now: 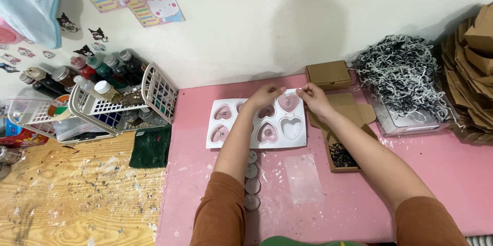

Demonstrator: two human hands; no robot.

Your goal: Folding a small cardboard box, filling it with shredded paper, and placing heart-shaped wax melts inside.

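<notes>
A white basket (110, 103) full of paint bottles (105, 66) sits on the left, near a dark green cloth (150, 147). A closed brown box (328, 74) stands by the wall. Black and white paper strings (403, 74) pile up beside stacked cardboard (470, 71).

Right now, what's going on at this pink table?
A person reaches both hands to the far edge of a white heart-shaped mould tray on a pink table. The left hand and right hand meet over its top right heart cavity, pinching something small. An open brown box lies alongside.
</notes>
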